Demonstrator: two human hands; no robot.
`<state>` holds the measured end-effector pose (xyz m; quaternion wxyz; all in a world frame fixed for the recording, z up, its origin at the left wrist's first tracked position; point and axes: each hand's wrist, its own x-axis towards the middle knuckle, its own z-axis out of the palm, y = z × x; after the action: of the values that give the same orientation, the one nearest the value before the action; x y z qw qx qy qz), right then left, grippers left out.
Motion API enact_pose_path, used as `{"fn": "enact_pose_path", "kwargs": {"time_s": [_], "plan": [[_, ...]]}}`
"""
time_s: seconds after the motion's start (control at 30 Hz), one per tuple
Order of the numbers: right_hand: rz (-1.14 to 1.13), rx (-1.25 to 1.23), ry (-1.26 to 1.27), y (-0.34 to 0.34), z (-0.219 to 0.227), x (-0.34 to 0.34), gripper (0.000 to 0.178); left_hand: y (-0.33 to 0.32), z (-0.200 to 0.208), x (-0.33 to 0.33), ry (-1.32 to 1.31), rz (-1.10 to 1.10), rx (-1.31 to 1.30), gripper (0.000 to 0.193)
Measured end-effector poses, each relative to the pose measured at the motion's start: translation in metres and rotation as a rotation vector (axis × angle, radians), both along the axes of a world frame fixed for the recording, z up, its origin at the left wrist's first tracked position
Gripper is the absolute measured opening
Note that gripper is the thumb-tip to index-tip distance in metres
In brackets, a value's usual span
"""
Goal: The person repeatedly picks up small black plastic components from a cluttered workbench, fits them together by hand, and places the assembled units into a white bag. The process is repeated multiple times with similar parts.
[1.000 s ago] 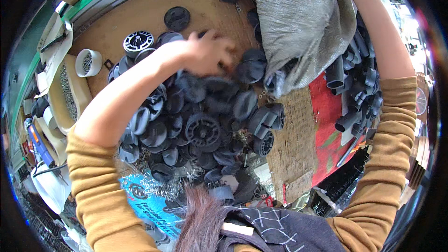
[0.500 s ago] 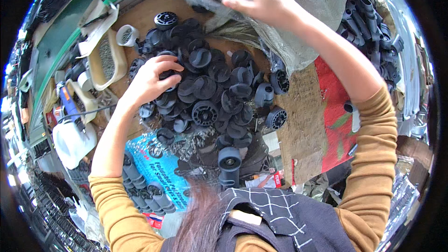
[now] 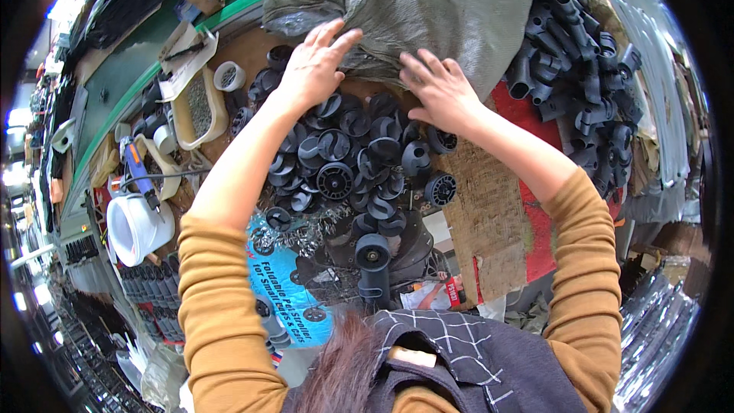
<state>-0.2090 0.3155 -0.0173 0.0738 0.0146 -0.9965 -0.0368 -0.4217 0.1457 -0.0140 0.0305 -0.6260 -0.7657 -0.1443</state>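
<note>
A heap of black plastic caster wheels [image 3: 334, 145] lies on the worktop in front of me. Past it, at the far side, bulges a large grey woven plastic sack [image 3: 428, 11]. My left hand [image 3: 315, 67] reaches over the heap's far left, fingers stretched out near the sack's crumpled near edge. My right hand [image 3: 442, 92] hovers over the far right of the heap beside the sack's lower edge, its fingers spread. Neither hand shows anything held. Close to me, a dark grey part with a round end [image 3: 373, 252] stands below the heap.
On the left are a cream tray of small metal pieces [image 3: 200, 111], a white cup [image 3: 228, 76], a blue-handled tool [image 3: 139, 172] and a white bucket [image 3: 138, 229]. Black tubular parts [image 3: 569, 53] pile up at far right. A blue printed sheet [image 3: 287, 283] lies near left.
My left hand has left the wheels and moved away from me toward the sack. My right hand has come down nearer to me, beside the sack's edge. The sack lies differently.
</note>
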Motion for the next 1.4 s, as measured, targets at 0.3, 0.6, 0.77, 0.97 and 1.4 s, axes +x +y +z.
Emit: {"fn": "enact_pose_path", "kwargs": {"time_s": [0.3, 0.6, 0.77, 0.97, 1.4], "plan": [[-0.576, -0.566, 0.062, 0.062, -0.006, -0.001, 0.024, 0.062, -0.028, -0.071, -0.123, 0.314, 0.106, 0.023], [-0.803, -0.496, 0.16, 0.008, -0.005, -0.05, 0.037, 0.116, 0.049, -0.048, -0.543, -0.037, 0.224, 0.028], [-0.396, -1.154, 0.3, 0.05, 0.024, -0.01, 0.042, 0.048, 0.013, 0.0, -0.264, -0.031, -0.207, 0.037], [-1.176, -0.403, 0.457, 0.118, -0.024, 0.056, 0.064, -0.049, -0.007, 0.054, -0.449, 0.192, 0.117, 0.028], [-0.996, -1.58, 0.622, -0.102, -0.068, 0.299, 0.029, -0.272, -0.016, 0.314, -1.047, 0.793, 0.019, 0.033]]}}
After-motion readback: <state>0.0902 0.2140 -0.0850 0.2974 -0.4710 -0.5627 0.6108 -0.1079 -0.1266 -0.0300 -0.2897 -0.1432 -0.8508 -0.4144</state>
